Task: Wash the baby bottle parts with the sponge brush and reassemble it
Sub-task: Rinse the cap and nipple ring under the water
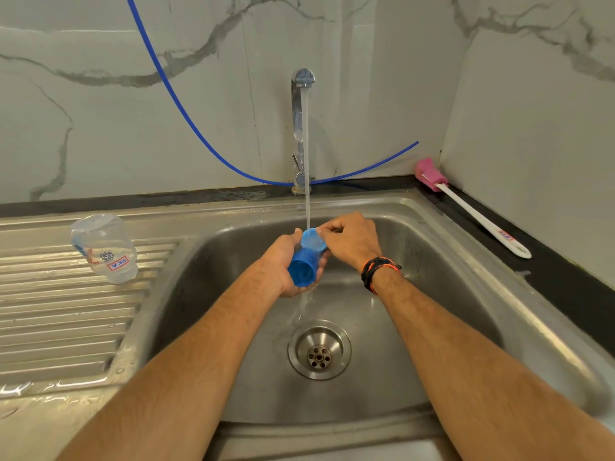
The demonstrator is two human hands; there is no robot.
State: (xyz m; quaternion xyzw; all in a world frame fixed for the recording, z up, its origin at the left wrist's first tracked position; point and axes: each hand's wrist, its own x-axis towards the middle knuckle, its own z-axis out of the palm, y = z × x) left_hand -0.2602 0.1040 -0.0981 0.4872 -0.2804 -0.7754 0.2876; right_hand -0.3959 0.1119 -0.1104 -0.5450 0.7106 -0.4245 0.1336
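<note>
Your left hand [289, 264] grips the blue cap [302, 268] under the tap's stream, over the sink's [432, 247] middle; your right hand [349, 241] pinches its clear teat [311, 237]; turn it slowly so water reaches inside; the sponge brush [472, 212] lies at the table's far right corner.

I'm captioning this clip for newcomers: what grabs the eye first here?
Centre frame, the left hand and right hand hold blue bottle parts under the tap's running stream over the sink. The clear bottle stands inverted on the left drainboard; the pink sponge brush lies back right.
</note>
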